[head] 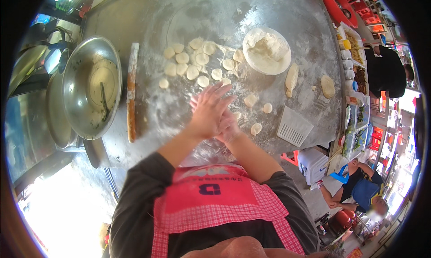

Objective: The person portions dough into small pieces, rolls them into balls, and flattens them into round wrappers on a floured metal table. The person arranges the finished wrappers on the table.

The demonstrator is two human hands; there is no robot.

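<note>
My left hand point(209, 111) lies across my right hand point(230, 125), palms pressed together above the floured metal worktop point(158, 113); whether dough is between them is hidden. Just beyond the fingers are several flattened dough rounds point(192, 72). To the right lie small dough pieces point(267, 108), a long dough roll point(292, 77) and a larger dough lump point(327, 86). A white bowl of flour point(266, 51) stands beyond them. A white slotted plastic scraper point(295, 126) rests near the front edge. At the left, a floury wooden rolling pin point(132, 93) lies lengthwise.
A large steel basin point(92, 86) holding a utensil stands at the left. Along the right edge are jars point(347, 64) and food trays point(353, 44). Beyond that edge, one person in black point(385, 71) stands and another person point(363, 190) sits lower down.
</note>
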